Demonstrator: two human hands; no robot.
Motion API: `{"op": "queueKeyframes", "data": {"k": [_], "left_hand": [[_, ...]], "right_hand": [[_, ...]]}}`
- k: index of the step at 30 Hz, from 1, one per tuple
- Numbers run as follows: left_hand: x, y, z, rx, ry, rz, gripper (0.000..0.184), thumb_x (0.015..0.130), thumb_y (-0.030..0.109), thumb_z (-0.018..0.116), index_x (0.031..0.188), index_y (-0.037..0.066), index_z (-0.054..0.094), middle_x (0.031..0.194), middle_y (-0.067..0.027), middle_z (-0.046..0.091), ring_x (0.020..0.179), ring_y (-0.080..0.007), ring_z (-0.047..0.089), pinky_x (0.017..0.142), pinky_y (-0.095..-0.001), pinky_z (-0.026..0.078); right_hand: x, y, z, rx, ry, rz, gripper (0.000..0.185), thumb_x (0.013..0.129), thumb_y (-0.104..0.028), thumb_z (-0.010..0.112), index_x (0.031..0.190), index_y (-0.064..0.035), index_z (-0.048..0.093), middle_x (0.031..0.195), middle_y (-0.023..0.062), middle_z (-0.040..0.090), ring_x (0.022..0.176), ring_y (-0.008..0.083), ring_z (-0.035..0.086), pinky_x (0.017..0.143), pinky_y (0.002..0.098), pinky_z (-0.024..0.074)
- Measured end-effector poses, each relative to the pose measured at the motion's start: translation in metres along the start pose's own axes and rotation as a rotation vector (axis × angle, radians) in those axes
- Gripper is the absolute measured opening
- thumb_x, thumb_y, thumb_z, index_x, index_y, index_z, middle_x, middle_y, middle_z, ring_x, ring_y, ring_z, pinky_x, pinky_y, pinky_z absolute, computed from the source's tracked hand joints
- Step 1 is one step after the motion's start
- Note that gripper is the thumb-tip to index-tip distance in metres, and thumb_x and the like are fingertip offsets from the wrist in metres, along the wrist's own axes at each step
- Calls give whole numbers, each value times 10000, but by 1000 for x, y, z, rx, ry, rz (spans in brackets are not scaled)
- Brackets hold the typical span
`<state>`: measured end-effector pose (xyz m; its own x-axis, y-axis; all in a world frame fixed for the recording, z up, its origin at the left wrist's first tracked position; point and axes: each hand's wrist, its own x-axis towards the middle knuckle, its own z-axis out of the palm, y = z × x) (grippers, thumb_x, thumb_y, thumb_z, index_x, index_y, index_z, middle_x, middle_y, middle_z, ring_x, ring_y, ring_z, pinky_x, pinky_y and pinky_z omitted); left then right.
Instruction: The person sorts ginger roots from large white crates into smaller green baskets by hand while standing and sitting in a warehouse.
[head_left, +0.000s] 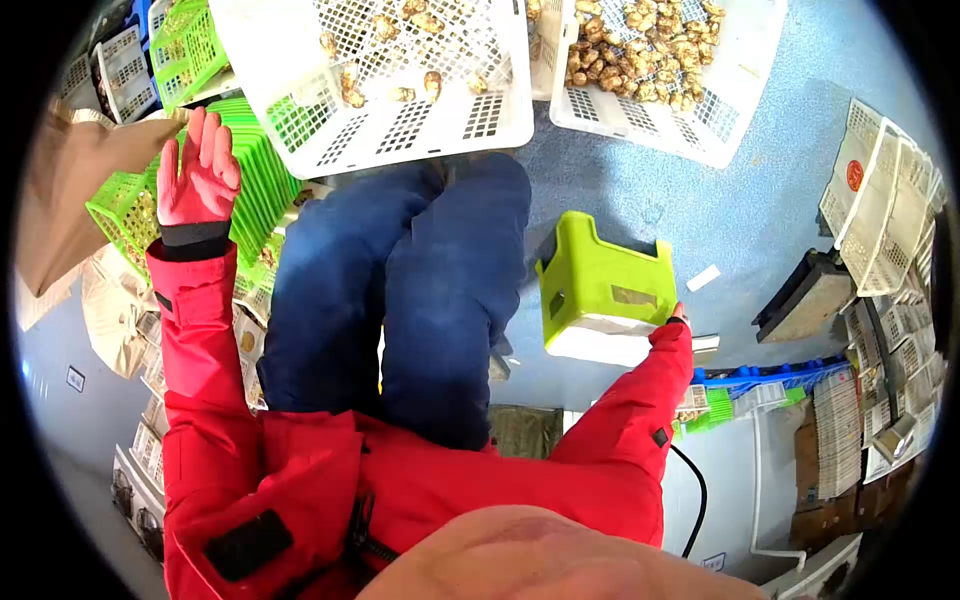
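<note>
My left hand (200, 178) is raised at the upper left, palm up, with its fingers apart and nothing in it. Behind it stand stacked green plastic baskets (258, 170). My right hand (679, 313) shows only as a sliver beyond its red sleeve. It is at the lower right corner of a lime-green plastic object (610, 275), shaped like a small stool with a white underside. The fingers are mostly hidden, so I cannot tell whether they grip it. In front of my knees, a white perforated crate (420, 145) holds several scattered brown, knobbly pieces (432, 84).
Another white crate (640, 130) at the upper right holds a heap of similar brown pieces (640, 60). White baskets (880, 200) and a dark angled object (803, 295) stand at the right. A brown paper-like sheet (90, 180) is at the far left. Blue floor (740, 220) lies between.
</note>
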<state>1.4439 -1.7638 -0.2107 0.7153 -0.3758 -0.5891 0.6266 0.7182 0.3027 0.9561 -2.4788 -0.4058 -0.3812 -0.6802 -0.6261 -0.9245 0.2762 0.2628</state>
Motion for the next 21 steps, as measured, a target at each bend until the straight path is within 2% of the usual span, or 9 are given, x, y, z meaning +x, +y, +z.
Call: {"op": "queueKeyframes", "data": {"k": [3, 4, 5, 7, 12, 14, 16, 18, 21], "left_hand": [[1, -11, -8, -48, -2, 17, 460, 907, 298, 372, 1299, 61, 323, 1289, -142, 411, 1167, -283, 416, 906, -387, 376], [3, -18, -10, -69, -31, 15, 464, 906, 294, 378, 1300, 59, 318, 1290, -141, 410, 1164, -281, 418, 909, -385, 375], [2, -23, -12, -106, 21, 34, 463, 902, 282, 392, 1298, 54, 318, 1290, -142, 409, 1156, -284, 425, 912, -385, 374], [0, -25, -18, -126, 64, 73, 446, 904, 274, 385, 1302, 81, 326, 1286, -127, 421, 1163, -284, 418, 881, -379, 383], [-4, -23, -39, -240, -3, 163, 450, 900, 283, 399, 1301, 90, 329, 1277, -123, 431, 1156, -289, 425, 890, -393, 379], [-4, -23, -50, -275, -32, 203, 445, 903, 280, 392, 1301, 91, 330, 1279, -119, 430, 1155, -288, 426, 890, -392, 380], [-4, -26, -49, -311, -74, 253, 425, 909, 265, 375, 1295, 91, 340, 1253, -123, 457, 1142, -290, 436, 879, -394, 384], [-10, -26, -48, -388, -132, 281, 421, 908, 256, 381, 1294, 93, 342, 1236, -123, 473, 1135, -287, 443, 865, -387, 391], [-39, -30, -45, -410, -246, 352, 387, 906, 237, 388, 1263, 88, 391, 1226, -115, 484, 1124, -264, 455, 849, -365, 401]], "right_hand": [[7, -8, 4, 100, -202, 82, 645, 769, -595, 432, 1094, -51, 551, 852, 177, 622, 628, 243, 553, 534, 368, 423], [-12, -15, 10, 83, -364, 103, 644, 771, -598, 429, 1121, -67, 533, 716, 138, 597, 508, 157, 458, 443, 316, 345], [-21, -15, 29, -114, -360, 0, 663, 773, -606, 419, 1157, -72, 503, 774, 134, 606, 532, 171, 482, 462, 328, 365], [-19, -2, 77, -199, -422, -79, 633, 801, -580, 396, 1169, -72, 484, 875, 124, 613, 593, 192, 503, 522, 329, 385], [-87, -2, 160, 80, -919, -159, 605, 832, -555, 334, 1153, -66, 488, 993, 115, 598, 855, 258, 536, 745, 359, 409], [-88, 1, 192, 116, -1058, -95, 597, 845, -546, 309, 1147, -64, 489, 1041, 112, 592, 960, 284, 549, 834, 371, 419], [-78, -9, 226, 48, -1091, 53, 575, 859, -509, 340, 1157, -38, 479, 1075, 113, 578, 954, 283, 549, 856, 378, 416], [-91, -9, 245, 279, -1109, -37, 489, 865, -423, 415, 1135, -22, 487, 1049, 113, 589, 907, 291, 572, 844, 366, 431], [-63, -32, 250, -194, -1047, -32, 271, 824, -239, 495, 1043, -80, 516, 948, 135, 615, 817, 281, 597, 714, 357, 472]]}}
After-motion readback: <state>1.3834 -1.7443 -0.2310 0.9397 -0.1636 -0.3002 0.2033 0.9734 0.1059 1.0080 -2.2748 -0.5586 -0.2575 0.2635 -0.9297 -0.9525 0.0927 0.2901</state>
